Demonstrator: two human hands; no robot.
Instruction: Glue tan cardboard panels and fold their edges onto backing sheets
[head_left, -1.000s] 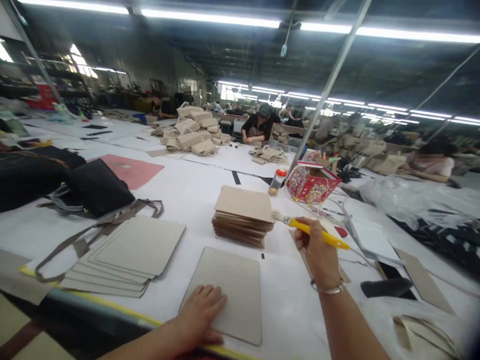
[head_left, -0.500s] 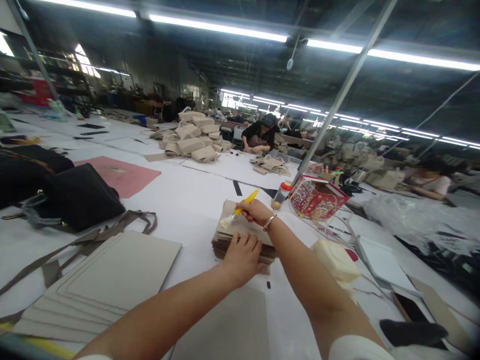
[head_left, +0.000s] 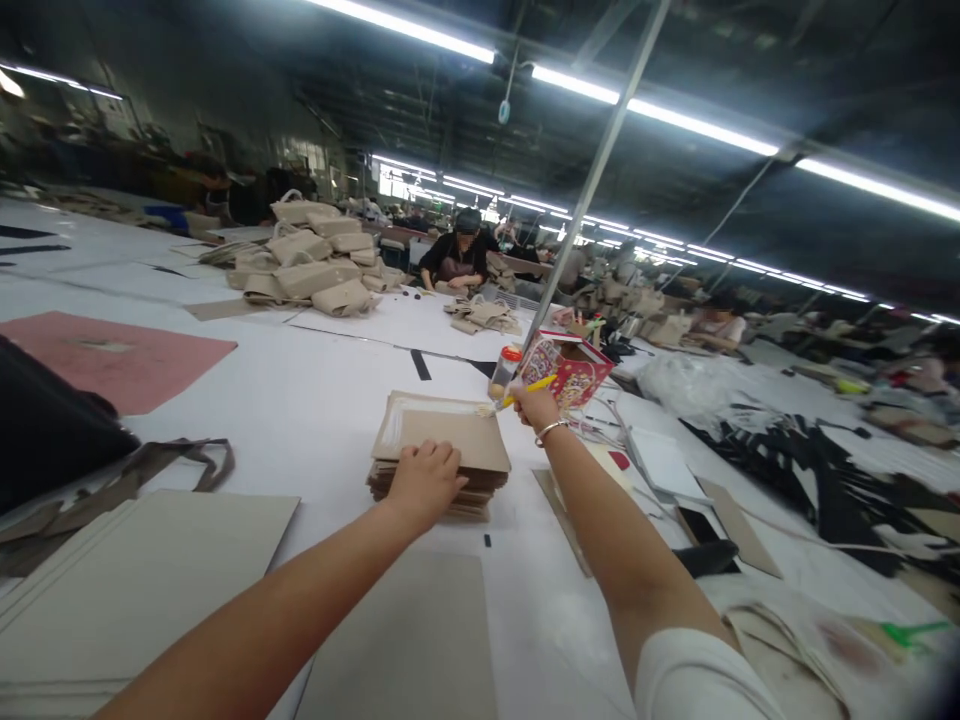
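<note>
A stack of beige-brown panels (head_left: 450, 428) lies on the white table, with a wet white streak along the top sheet's left and far edges. My left hand (head_left: 426, 480) rests on the stack's near edge, fingers bent and slightly apart, holding nothing. Closed round a yellow-handled brush (head_left: 538, 384), my right hand (head_left: 534, 402) is at the stack's far right corner. The brush's pale bristles touch the top sheet there. A bracelet circles the right wrist. Just beyond that hand stands a clear jar with a red lid (head_left: 508, 368).
A red patterned box (head_left: 570, 365) stands beside a slanting metal pole (head_left: 592, 190). Large grey-beige sheets (head_left: 165, 560) lie at left, near a pink sheet (head_left: 127, 355). Beige bags (head_left: 315, 260) are piled farther back. A person (head_left: 457, 255) works across the table.
The view has turned to the right. My right hand has carried the brush from the stack's left part to its far right corner, and a white streak now shows along the edges.
</note>
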